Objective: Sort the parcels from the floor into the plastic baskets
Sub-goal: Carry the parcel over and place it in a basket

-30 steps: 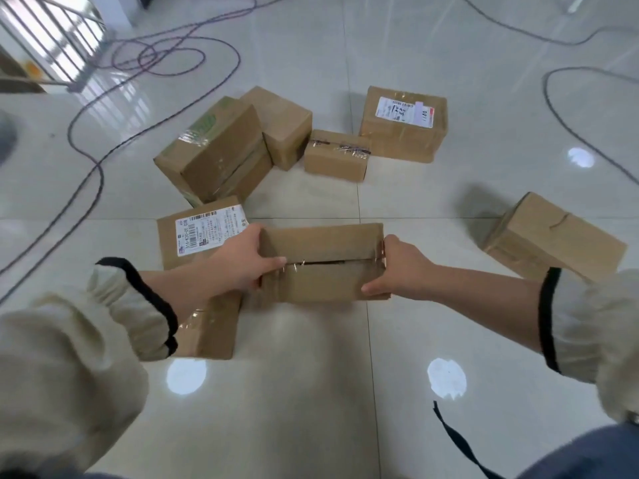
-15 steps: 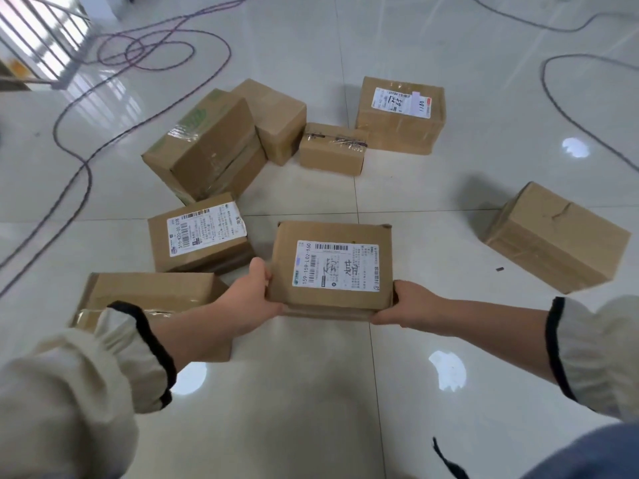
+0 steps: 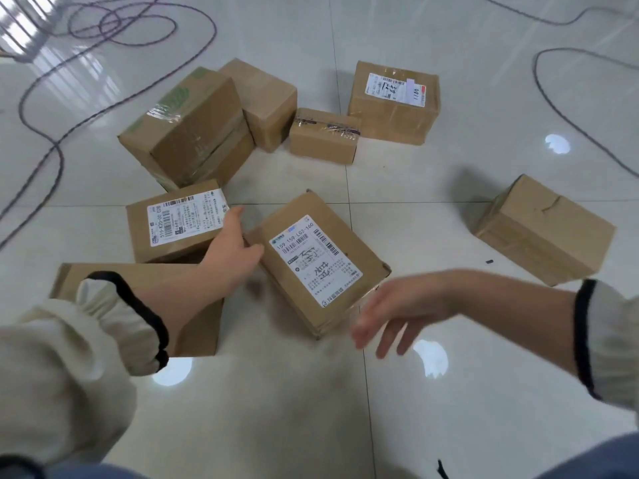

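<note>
On the tiled floor (image 3: 276,409), the labelled parcel (image 3: 318,264) now sits skewed, one corner toward the camera. Half a second ago both hands held it square. The right hand (image 3: 390,312) has let go and hangs open and blurred just off its near corner. The left hand (image 3: 235,247) alone holds the left edge, thumb on top. This looks like a one-handed carry or a set-down, and I cannot tell which. No baskets are in view. Another parcel (image 3: 179,223) crowds the left hand, while bare tile lies open nearby and toward the lone parcel (image 3: 543,229) at right.
</note>
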`<state>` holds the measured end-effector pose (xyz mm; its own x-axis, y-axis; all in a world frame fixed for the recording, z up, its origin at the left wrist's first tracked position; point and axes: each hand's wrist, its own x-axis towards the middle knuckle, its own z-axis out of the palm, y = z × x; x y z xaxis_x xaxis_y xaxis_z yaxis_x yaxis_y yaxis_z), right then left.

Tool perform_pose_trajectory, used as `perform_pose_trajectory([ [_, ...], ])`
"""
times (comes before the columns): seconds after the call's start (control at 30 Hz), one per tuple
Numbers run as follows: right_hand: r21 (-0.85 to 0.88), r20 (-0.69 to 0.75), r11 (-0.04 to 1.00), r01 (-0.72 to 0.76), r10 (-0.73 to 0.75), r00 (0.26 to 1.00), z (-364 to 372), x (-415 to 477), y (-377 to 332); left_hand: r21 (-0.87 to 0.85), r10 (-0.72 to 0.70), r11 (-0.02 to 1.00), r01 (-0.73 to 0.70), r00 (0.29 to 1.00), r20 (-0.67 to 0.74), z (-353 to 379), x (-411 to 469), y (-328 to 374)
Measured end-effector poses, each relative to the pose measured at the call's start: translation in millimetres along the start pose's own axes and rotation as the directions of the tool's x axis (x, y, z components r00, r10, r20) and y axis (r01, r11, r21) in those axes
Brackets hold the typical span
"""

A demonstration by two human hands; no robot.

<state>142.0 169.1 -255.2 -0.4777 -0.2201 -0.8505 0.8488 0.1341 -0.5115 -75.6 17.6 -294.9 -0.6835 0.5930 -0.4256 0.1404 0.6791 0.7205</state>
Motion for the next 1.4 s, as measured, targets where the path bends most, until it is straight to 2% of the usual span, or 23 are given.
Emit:
perform_pose_trajectory([
  [0.03,0.022,-0.106,0.999,0.043,-0.040,0.994,-11,-6,-6,0.080,0.000,0.997,0.003,0.999,-0.041,1,-2,0],
  [0.07,0.062,-0.290,0.992,0.105,-0.083,0.953,-23,-12,-11,0.152,-0.002,0.988,0.015,0.996,-0.085,3,-6,1],
  [0.1,0.085,-0.503,0.980,0.178,-0.112,0.857,-35,-15,-15,0.191,-0.004,0.981,0.027,0.993,-0.118,5,-10,2],
  [0.13,0.058,-0.673,0.970,0.238,-0.138,0.727,-45,-15,-18,0.208,-0.009,0.977,0.036,0.991,-0.130,8,-15,4],
  [0.17,-0.010,-0.765,0.966,0.258,-0.173,0.620,-50,-12,-19,0.210,-0.025,0.976,0.051,0.992,-0.122,11,-18,7],
  [0.2,-0.086,-0.794,0.968,0.236,-0.209,0.570,-51,-6,-20,0.184,-0.063,0.980,0.081,0.993,-0.105,15,-20,10],
  [0.23,-0.135,-0.789,0.969,0.207,-0.232,0.569,-49,1,-20,0.136,-0.113,0.983,0.124,0.990,-0.084,17,-20,13],
  [0.3,-0.134,-0.759,0.974,0.182,-0.219,0.613,-43,15,-21,0.044,-0.180,0.982,0.182,0.983,-0.045,21,-18,14],
  [0.47,-0.037,-0.718,0.966,0.255,-0.204,0.666,-25,32,-21,0.099,-0.018,0.995,0.012,0.998,0.058,13,-19,4],
  [0.6,-0.072,-0.654,0.972,0.224,-0.216,0.725,-14,37,-8,-0.058,-0.150,0.986,0.157,0.983,0.109,14,-26,-5],
  [0.67,-0.014,-0.664,0.960,0.281,-0.219,0.715,-12,39,-1,-0.140,-0.194,0.968,0.209,0.975,0.111,19,-31,-6],
  [0.77,0.113,-0.691,0.913,0.392,-0.211,0.691,-8,47,10,-0.210,-0.203,0.955,0.211,0.977,0.060,29,-33,-6],
  [0.83,0.136,-0.699,0.899,0.417,-0.212,0.684,-6,52,17,-0.287,-0.230,0.928,0.237,0.971,0.057,36,-35,-10],
  [0.93,0.172,-0.649,0.920,0.352,-0.163,0.743,-8,46,17,-0.334,-0.241,0.898,0.286,0.956,0.169,31,-31,-8],
  [1.03,0.294,-0.544,0.911,0.290,-0.090,0.834,-5,30,8,-0.392,-0.281,0.833,0.390,0.910,0.306,22,-33,7],
  [1.23,0.362,-0.580,0.886,0.290,-0.030,0.814,18,-23,-40,-0.476,-0.304,0.785,0.397,0.916,0.263,-14,-66,52],
  [1.33,0.372,-0.604,0.864,0.339,-0.052,0.795,28,-76,-78,-0.458,-0.306,0.803,0.382,0.923,0.233,-53,-95,94],
  [1.4,0.378,-0.607,0.849,0.369,-0.073,0.791,37,-123,-106,-0.447,-0.259,0.830,0.333,0.940,0.220,-83,-120,133],
])
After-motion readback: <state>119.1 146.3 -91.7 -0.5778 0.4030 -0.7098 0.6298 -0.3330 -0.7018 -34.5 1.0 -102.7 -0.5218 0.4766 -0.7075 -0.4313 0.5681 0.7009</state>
